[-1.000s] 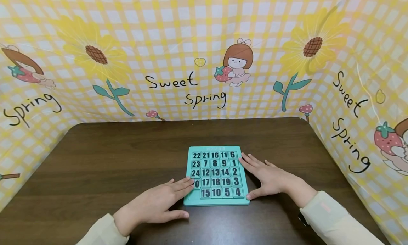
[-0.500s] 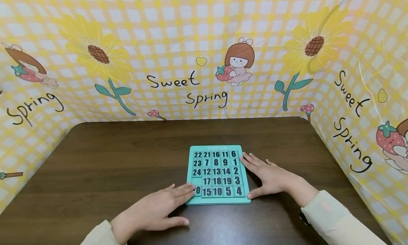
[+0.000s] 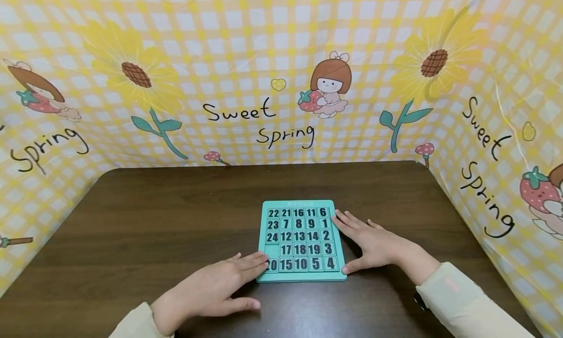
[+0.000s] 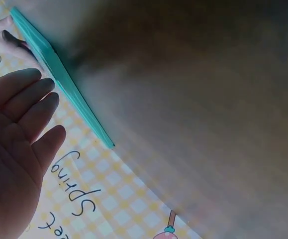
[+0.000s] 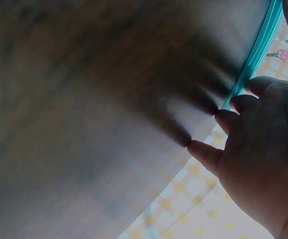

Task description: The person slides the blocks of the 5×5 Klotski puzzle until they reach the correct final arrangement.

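Note:
A turquoise sliding number puzzle (image 3: 308,277) lies flat on the table, its square tiles bearing black numbers. My left hand (image 3: 220,284) comes from the lower left with straight fingers, their tips on the 20 tile (image 3: 273,265) in the bottom left corner and partly covering it. Just above that tile, at the left of the fourth row, is a bare slot (image 3: 271,250). Along the puzzle's right edge rests my right hand (image 3: 374,242), fingers extended near the upper side and thumb at the lower right corner. Both wrist views show the puzzle's turquoise edge (image 4: 76,97) at the fingertips.
The dark brown wooden table (image 3: 167,206) extends on all sides of the puzzle. Behind it and to both sides hangs a yellow checked cloth (image 3: 237,49) printed with flowers, strawberries and lettering. Light sleeves (image 3: 466,299) cover both forearms.
My left fingers have slid the 20 tile down from the fourth row into the bottom left corner, so the bare slot now sits above it. My right hand has stayed at the edge.

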Demonstrator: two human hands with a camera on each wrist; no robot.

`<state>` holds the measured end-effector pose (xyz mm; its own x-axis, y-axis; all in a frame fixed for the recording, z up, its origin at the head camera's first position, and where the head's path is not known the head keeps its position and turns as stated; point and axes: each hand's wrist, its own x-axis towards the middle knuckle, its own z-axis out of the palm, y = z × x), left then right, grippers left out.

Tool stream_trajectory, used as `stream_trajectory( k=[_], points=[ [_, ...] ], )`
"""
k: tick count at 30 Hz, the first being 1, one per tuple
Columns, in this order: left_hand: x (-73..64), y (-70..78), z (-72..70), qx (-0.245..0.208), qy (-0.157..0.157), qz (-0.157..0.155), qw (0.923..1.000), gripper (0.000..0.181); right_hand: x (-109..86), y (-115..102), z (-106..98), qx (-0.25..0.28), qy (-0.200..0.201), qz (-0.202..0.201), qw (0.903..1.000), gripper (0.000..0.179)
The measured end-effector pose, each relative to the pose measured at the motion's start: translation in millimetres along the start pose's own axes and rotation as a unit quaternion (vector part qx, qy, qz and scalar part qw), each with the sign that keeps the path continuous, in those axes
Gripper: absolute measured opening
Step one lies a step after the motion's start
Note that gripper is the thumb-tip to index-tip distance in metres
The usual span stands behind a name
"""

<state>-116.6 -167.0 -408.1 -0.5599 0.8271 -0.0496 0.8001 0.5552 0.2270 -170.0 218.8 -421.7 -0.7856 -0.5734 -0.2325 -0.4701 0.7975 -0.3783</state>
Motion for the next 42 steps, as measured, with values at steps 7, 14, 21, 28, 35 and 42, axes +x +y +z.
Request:
stream_trajectory(
  k=[7,14,21,28,35,42],
  points=[
    [6.8,-10.6,-7.0,-0.005,0.001,-0.006,1.0,0.071,1.3,-0.5,1.4,-0.001,-0.005,0.002,1.0,0.118],
    [17.6,-22.1,-11.6,-0.014,-0.015,-0.032,0.9993,0.076,2.1,-2.0,2.8,-0.001,-0.005,0.001,1.0,0.118],
    [23.7,-27.3,-11.8,-0.019,-0.031,-0.042,0.9985,0.078,2.4,-3.6,4.5,0.001,-0.004,0.0,1.0,0.118],
    [22.7,-24.7,-9.9,-0.024,-0.028,-0.046,0.9983,0.077,2.4,-3.8,3.7,-0.002,-0.003,0.0,1.0,0.118],
    [20.2,-18.8,-5.9,-0.024,-0.026,-0.039,0.9986,0.076,0.7,-2.1,3.3,0.001,-0.003,0.003,1.0,0.117],
    [17.8,-12.8,-4.6,-0.023,-0.018,-0.03,0.9991,0.072,-0.2,-1.4,2.9,0.001,-0.003,0.007,1.0,0.117]
  ],
)
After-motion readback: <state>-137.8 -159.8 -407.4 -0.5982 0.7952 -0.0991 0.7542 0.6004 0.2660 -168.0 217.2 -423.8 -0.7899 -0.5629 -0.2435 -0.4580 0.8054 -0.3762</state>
